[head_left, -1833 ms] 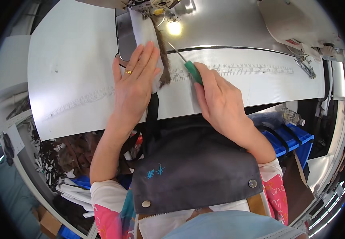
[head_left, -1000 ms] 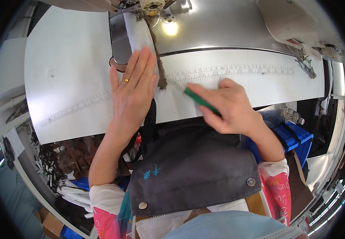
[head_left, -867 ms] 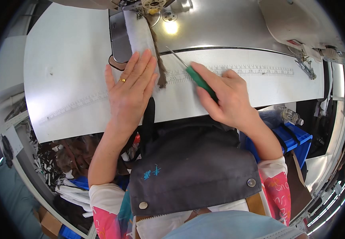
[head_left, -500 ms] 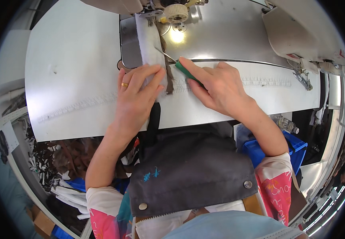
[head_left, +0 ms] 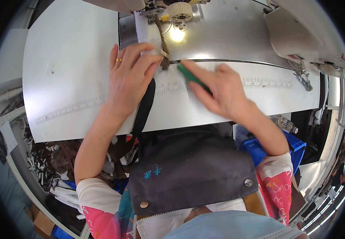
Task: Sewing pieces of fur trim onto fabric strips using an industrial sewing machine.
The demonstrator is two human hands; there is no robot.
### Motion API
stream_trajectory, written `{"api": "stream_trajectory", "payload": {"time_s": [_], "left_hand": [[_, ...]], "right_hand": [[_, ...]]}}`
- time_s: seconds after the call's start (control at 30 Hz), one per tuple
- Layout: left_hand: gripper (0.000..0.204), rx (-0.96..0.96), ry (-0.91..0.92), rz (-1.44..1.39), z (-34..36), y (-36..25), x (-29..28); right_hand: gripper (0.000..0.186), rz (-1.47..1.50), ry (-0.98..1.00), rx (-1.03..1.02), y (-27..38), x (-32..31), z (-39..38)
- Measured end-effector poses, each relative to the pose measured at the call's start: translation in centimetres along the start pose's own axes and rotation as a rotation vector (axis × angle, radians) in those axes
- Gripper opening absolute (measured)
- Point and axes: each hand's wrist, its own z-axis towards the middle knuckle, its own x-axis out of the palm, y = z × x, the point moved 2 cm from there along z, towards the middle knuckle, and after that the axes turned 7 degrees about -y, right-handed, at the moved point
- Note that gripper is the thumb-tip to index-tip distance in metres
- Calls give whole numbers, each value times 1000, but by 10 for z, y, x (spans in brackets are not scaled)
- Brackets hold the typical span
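A white fluffy strip [head_left: 146,32] runs up under the presser foot [head_left: 151,19] of a sewing machine, with brown fur [head_left: 165,63] along its right edge. My left hand [head_left: 129,77], a gold ring on one finger, pinches the strip's near end. Off to the right, my right hand [head_left: 224,91] is closed round the green handle [head_left: 190,76] of an awl. The thin metal shaft points toward the brown edge and is blurred; I cannot tell whether its tip touches. A black strap [head_left: 144,105] hangs below my left hand over the table edge.
The machine's ribbed dial [head_left: 180,12] and a lit metal plate [head_left: 220,36] lie beyond my hands. Printed rulers [head_left: 264,83] cross the white table [head_left: 69,51]. A second machine head [head_left: 292,40] stands at right. Below are a blue crate [head_left: 298,149] and heaped scraps [head_left: 63,159].
My left hand has moved up and left with the strip, whose near end now reaches less far down the table. More of the black strap shows. The awl's shaft has blurred.
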Motion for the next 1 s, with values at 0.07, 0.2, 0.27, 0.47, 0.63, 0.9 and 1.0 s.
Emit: {"api": "stream_trajectory", "payload": {"time_s": [0.07, 0.2, 0.27, 0.47, 0.63, 0.9, 1.0], "left_hand": [[20, 30, -11, -45, 0, 2, 0], [22, 19, -27, -162, -8, -10, -6], [21, 30, -54, -167, -7, -8, -4], [22, 64, -93, -182, 8, 6, -2], [27, 57, -64, -192, 17, 18, 3], [22, -4, -77, -227, 32, 36, 9], [15, -35, -120, -241, 38, 41, 11]], "right_hand": [[45, 33, 22, 24, 8, -3, -11], [43, -90, 83, -13, 9, -8, -12], [43, -110, 102, -37, 6, -10, -10], [46, -122, 56, -92, -10, -10, 11], [44, -165, 89, -95, -18, -9, 25], [41, -241, -21, -89, -21, 1, 30], [37, -216, -91, -30, -35, -6, 20]]}}
